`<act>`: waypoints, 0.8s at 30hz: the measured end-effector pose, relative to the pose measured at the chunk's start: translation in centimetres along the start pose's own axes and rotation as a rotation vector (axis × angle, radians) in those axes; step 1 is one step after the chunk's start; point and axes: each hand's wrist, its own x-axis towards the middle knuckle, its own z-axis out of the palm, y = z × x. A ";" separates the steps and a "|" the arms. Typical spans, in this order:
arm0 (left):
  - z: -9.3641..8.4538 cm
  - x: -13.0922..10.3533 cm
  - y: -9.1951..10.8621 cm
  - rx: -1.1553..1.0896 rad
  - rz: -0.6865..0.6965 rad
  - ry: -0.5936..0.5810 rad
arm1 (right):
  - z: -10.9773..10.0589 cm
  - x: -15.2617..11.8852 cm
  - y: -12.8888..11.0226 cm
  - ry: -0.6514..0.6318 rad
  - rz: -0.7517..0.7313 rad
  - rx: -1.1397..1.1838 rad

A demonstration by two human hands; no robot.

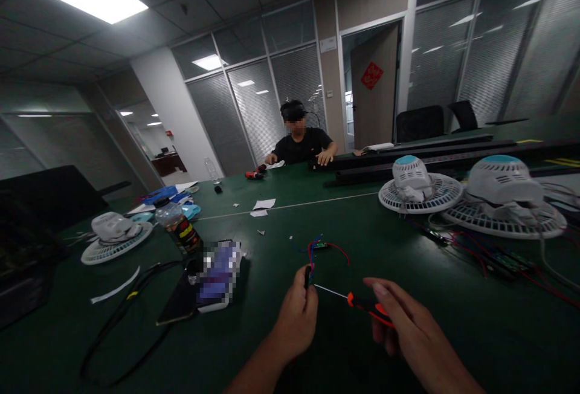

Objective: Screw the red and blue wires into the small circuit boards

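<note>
Fingertips of the left hand [296, 315] pinch a small dark part [308, 275] between thumb and forefinger, right at the tip of the screwdriver [359, 303]; the grip seems meant to steady the piece against the tool. The right hand [414, 321] has its lower fingers curled beneath the screwdriver's handle and its upper digits reaching along it, probably to guide the slim shaft. Whether the palm bears on the handle's end cannot be told, nor whether the tip touches the part.

What shows of the part is narrow and black, most of it covered by the fingers. Red and blue wires [311, 253] rise just beyond it; whether they are fixed to it is unclear. The screwdriver itself has a bright metal shaft and an orange-and-black handle.

Beyond the screwdriver, a small green circuit board [321, 245] lies on the dark green table [267, 258], perhaps kept near for its wiring. To the screwdriver's right, farther off, two white fan units [410, 176] rest grille down, presumably so their housings can be reached. Well to its left stands a bottle [183, 234], likely set aside for elbow room.
</note>
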 end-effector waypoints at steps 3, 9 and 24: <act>-0.1 0.0 0.0 -0.007 -0.008 -0.001 | 0.0 0.0 0.0 -0.002 0.012 -0.024; -0.1 0.0 0.1 -0.023 0.004 -0.001 | -0.1 0.2 0.3 -0.007 -0.027 -0.025; -0.1 0.0 -0.2 0.015 0.002 -0.003 | -0.1 -0.1 0.2 0.080 -0.086 -0.021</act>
